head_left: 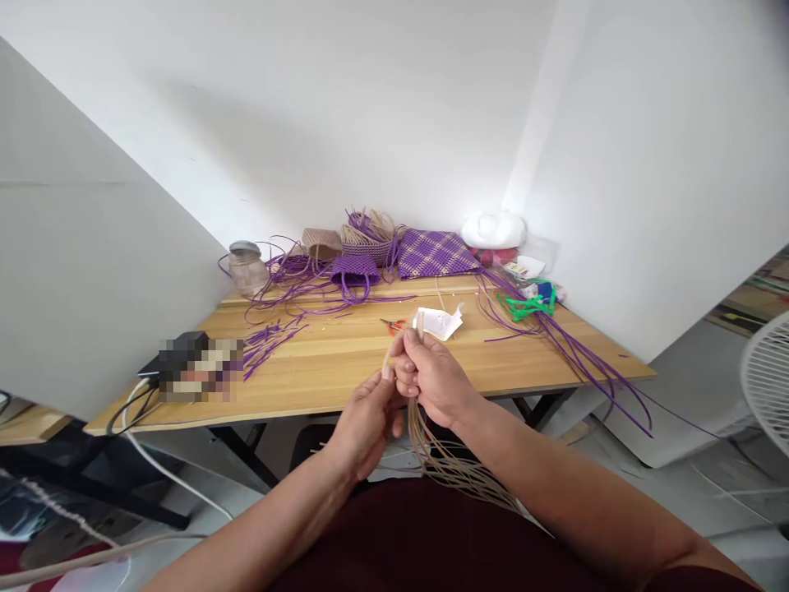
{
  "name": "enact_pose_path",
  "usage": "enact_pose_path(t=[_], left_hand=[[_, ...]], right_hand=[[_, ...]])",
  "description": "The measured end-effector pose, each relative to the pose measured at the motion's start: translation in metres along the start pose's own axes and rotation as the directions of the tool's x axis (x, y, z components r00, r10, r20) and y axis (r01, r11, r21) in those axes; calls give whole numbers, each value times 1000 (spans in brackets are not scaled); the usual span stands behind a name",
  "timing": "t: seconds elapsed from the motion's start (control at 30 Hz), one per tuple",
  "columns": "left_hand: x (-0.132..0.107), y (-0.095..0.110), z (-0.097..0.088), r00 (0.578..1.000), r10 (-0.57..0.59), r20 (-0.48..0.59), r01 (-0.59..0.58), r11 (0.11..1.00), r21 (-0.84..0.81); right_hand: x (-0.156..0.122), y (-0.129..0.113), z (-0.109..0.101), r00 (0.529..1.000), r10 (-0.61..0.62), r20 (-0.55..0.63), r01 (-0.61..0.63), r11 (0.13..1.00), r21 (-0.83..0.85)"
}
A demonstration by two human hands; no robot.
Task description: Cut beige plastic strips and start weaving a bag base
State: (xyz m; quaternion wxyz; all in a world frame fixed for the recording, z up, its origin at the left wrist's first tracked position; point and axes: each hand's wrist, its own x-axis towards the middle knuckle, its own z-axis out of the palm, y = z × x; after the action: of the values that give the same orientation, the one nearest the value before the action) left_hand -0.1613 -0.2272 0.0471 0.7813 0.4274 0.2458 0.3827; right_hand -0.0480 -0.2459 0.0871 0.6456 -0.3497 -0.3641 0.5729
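Note:
A bundle of beige weaving strands (431,452) hangs from my right hand (435,374), whose fingers are closed around its upper part. Short ends of the bundle poke up above that thumb. Close beside it on the left, my left hand (370,415) pinches one beige strand that curves up toward the right hand. Both hands are held in front of the table's near edge. Just beyond them lie orange-handled pliers or cutters (393,326) and a creased white paper (439,322). The lower strands fall in loose loops over my lap.
Along the back of the wooden table (333,353) are a glass jar (247,270), a small purple basket (356,273), and a purple-and-beige woven piece (436,253). Long purple strands (579,353) overhang the right edge. Green strips (527,307) lie nearby; a fan (768,370) stands right.

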Motion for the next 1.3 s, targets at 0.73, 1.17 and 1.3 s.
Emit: enact_pose_path(t=[0.73,1.17,1.3], left_hand=[[-8,-20,2,997,19,-74,-3,978,208],[-7,-23,-1,992,-7,-123,28,984,175],[-6,-23,-2,991,-3,-136,23,989,148]], right_hand=[[-19,-16,-50,988,-105,-110,46,896,-443],[-13,-6,-41,956,-212,-201,151,947,-283],[-11,-2,-38,951,-230,-208,152,930,-335]])
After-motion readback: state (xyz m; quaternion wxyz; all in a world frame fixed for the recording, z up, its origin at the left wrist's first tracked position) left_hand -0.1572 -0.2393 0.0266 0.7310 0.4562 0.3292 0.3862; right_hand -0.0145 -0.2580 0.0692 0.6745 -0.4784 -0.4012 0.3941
